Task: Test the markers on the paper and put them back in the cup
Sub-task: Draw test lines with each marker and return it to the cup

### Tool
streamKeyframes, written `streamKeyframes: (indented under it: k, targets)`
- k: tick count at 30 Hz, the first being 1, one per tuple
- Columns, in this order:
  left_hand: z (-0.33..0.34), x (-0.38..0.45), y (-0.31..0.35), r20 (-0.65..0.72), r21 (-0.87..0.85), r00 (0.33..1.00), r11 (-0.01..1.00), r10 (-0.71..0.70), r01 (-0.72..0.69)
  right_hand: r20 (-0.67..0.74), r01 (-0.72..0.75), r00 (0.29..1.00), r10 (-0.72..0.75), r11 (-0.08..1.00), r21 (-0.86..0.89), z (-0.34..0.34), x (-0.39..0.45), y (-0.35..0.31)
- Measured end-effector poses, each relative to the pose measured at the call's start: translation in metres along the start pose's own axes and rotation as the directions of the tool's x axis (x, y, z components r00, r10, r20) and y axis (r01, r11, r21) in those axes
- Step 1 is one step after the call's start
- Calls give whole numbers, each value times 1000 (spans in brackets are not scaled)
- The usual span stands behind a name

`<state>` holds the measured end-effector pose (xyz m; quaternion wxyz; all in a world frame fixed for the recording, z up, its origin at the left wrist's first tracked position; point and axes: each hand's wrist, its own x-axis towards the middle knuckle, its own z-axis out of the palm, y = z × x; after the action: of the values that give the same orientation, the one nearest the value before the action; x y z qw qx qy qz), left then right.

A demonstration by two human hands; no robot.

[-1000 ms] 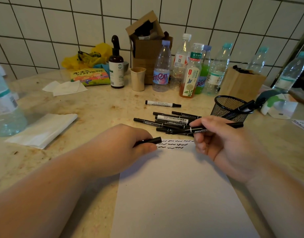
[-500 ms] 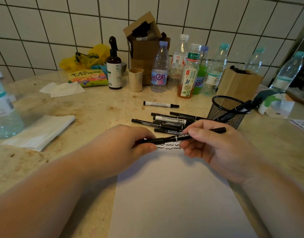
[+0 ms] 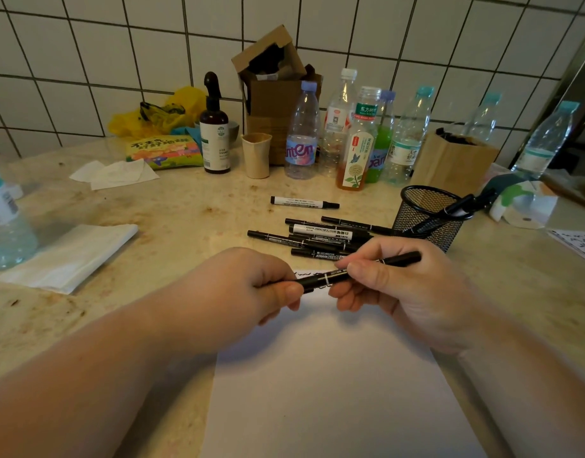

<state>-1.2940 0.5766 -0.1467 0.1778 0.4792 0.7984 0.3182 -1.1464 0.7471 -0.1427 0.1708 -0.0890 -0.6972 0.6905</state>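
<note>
A thin black marker (image 3: 330, 278) lies level between both hands above the top edge of the white paper (image 3: 334, 385). My left hand (image 3: 238, 292) pinches its capped left end and my right hand (image 3: 400, 285) grips its barrel. Wavy black test lines on the paper are mostly hidden behind the marker. Several black markers (image 3: 317, 236) lie in a loose pile just beyond, with one white-bodied marker (image 3: 304, 202) apart farther back. The black mesh cup (image 3: 426, 216) stands to the right and holds a couple of markers.
Several plastic bottles (image 3: 360, 140), a dark spray bottle (image 3: 214, 127), a small beige cup (image 3: 256, 155) and cardboard boxes line the tiled wall. Folded tissue (image 3: 70, 252) and a large water bottle (image 3: 3, 219) sit at the left. A tape roll (image 3: 525, 206) lies right of the mesh cup.
The cap in my left hand and the marker in my right hand came together. The two now form one closed marker held by both hands.
</note>
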Motion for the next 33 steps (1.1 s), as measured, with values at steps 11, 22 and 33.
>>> streamKeyframes:
  k: [11, 22, 33]
  targets:
    - [-5, 2, -4, -121, 48, 992, 998, 38, -32, -125, 229, 969, -213, 965, 127, -5, 5, 1]
    - [-5, -1, -8, -129, 176, 992, 984, 10, 13, -672, 267, 544, -503, 863, -429, -36, 3, -10]
    - [-4, 0, -12, -138, 190, 990, 982, 16, 11, -614, 211, 613, -497, 852, -479, -39, 6, -8]
